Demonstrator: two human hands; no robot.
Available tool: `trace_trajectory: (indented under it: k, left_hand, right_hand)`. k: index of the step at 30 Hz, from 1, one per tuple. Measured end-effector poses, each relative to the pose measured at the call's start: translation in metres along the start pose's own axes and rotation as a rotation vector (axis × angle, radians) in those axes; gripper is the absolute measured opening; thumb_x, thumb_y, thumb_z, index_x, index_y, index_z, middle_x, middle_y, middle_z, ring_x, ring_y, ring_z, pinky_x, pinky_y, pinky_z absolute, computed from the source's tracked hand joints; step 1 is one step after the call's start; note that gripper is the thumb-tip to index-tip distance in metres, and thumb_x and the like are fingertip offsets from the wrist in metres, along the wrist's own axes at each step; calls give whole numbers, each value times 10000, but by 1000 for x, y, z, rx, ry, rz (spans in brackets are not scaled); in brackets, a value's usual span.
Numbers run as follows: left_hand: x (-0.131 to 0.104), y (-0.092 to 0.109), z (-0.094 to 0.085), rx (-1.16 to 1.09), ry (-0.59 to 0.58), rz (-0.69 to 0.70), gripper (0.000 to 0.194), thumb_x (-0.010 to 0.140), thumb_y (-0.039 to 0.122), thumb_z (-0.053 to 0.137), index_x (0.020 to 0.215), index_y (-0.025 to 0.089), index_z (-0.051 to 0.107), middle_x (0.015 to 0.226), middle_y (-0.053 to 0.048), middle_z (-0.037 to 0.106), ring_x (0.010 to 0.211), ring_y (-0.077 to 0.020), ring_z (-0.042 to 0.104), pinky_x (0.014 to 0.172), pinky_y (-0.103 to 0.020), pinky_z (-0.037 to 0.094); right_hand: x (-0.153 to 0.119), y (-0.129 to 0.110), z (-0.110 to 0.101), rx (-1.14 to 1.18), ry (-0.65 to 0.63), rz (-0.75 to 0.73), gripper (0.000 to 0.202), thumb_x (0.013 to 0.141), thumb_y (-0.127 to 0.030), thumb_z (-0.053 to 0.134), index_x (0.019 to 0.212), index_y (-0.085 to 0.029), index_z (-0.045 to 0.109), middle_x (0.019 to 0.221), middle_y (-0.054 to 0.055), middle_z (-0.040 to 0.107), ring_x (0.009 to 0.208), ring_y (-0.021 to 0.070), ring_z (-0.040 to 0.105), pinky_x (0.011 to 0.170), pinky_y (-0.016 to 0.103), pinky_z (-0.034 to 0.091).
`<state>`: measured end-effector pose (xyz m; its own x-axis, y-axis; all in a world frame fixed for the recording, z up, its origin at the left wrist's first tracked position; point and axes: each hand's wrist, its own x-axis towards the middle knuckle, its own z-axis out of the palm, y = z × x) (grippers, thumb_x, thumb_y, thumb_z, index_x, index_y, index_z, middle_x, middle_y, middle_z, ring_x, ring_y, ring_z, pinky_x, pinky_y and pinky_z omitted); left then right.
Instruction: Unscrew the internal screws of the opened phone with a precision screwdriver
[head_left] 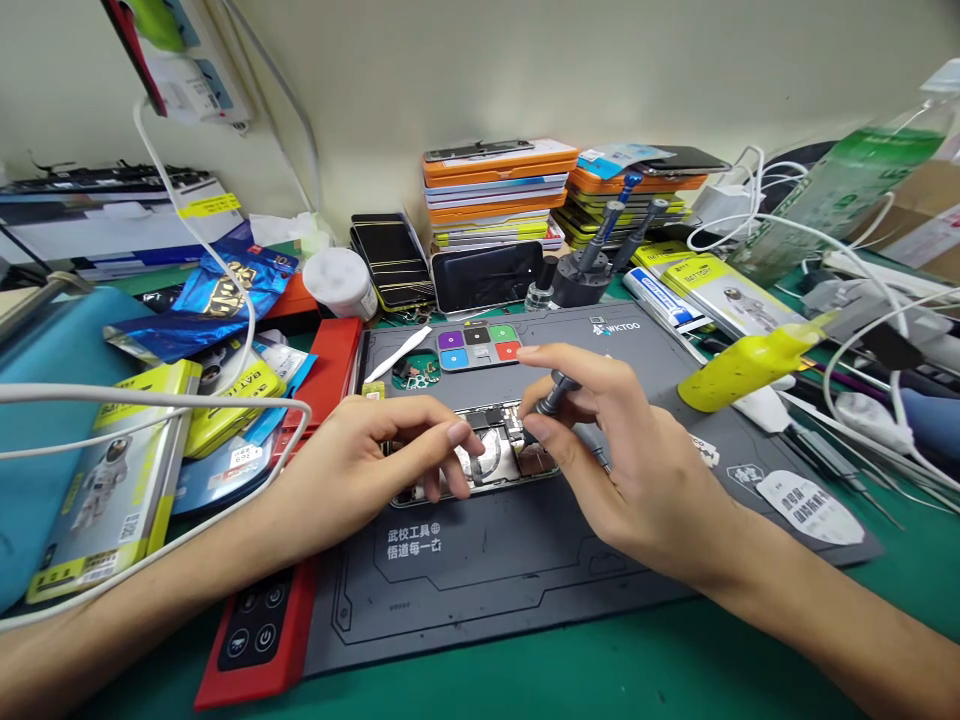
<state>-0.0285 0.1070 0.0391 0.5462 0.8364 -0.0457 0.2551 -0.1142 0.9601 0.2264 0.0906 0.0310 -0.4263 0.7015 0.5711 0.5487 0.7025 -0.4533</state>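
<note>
An opened smartphone (491, 455) lies on a dark grey work mat (480, 570), its inner parts and a round coil exposed. My right hand (637, 455) grips a small dark screwdriver (556, 393) between thumb and fingers over the phone's right part. The screwdriver's tip is hidden by my fingers. Over the phone's left part, my left hand (375, 450) has its thumb against the curled fingers; whatever lies between them is too small or hidden. Behind the phone sits a tray with coloured squares (478, 347). A white pry stick (399, 353) lies to its left.
A screwdriver stand (581, 275) and a dark-screened phone (487, 277) stand behind the mat. A yellow bottle (739, 370) and tweezers (840, 470) lie right. Battery boxes (112, 480) and a white cable (285, 402) crowd the left, beside a red control strip (255, 640).
</note>
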Motion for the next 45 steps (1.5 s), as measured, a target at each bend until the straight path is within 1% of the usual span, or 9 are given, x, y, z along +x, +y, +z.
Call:
trace_trajectory:
  k: [3,9,14,22,27,33,37,40,45]
  left_hand:
    - [0,1,0,2,-3,-3,291,1118,381,619,988,193,799,809,13,847,683,-89,745,664,-129,589]
    - [1,1,0,13,-5,9,294,1117,380,616,959,197,783,812,22,847,690,-87,739,677,-130,589]
    - [1,2,0,34,-11,18,291,1121,375,607,971,196,781,810,20,846,689,-95,733,674,-144,586]
    - [-1,5,1,57,-6,29,311,1121,395,595,956,200,773,712,24,798,640,-114,697,635,-183,546]
    - [-2,6,-1,122,-19,26,386,1149,426,528,925,202,749,636,45,742,611,-107,666,658,-201,503]
    - [-2,6,-1,220,1,65,565,1156,452,461,653,200,510,555,60,542,536,-91,494,586,-218,405]
    - [-2,5,-1,275,20,87,535,1152,413,436,653,218,437,563,62,455,514,-103,407,519,-248,334]
    - [-3,4,0,461,67,254,472,1143,309,453,680,221,433,568,61,444,504,-107,403,513,-267,304]
    - [-17,7,16,926,-31,828,373,1109,252,545,750,217,641,605,7,587,545,-160,503,524,-375,324]
  right_hand:
    - [0,1,-1,-8,-2,-18,480,1072,-119,584,1533,-177,464,1329,91,749,858,159,782,794,306,630]
    - [5,1,-15,-110,15,-100,436,1137,-376,552,1510,-153,594,1347,104,781,1051,211,772,879,345,584]
    - [7,-4,-18,-111,11,-100,410,1135,-218,493,1515,-117,609,1282,114,797,1112,222,762,901,356,567]
    - [7,-4,-16,-152,-4,-106,423,1115,-190,511,1531,-152,584,1273,119,774,1085,233,744,855,363,579]
    - [9,-3,-14,-169,-2,-167,467,1072,-131,576,1537,-92,578,1223,134,777,1083,254,728,908,393,577]
    - [9,-4,-15,-208,40,-140,450,1060,-130,599,1506,-79,606,1169,132,782,979,254,710,828,420,567]
    - [8,-4,-13,-180,37,-128,464,1068,-148,598,1532,-139,581,1225,123,774,1041,260,723,881,425,586]
    - [7,-3,-12,-184,36,-136,484,1060,-132,601,1543,-140,566,1229,127,774,1023,260,725,865,419,588]
    - [7,-2,-12,-221,66,-167,493,1040,-106,623,1529,-148,580,1179,112,776,965,254,713,862,417,576]
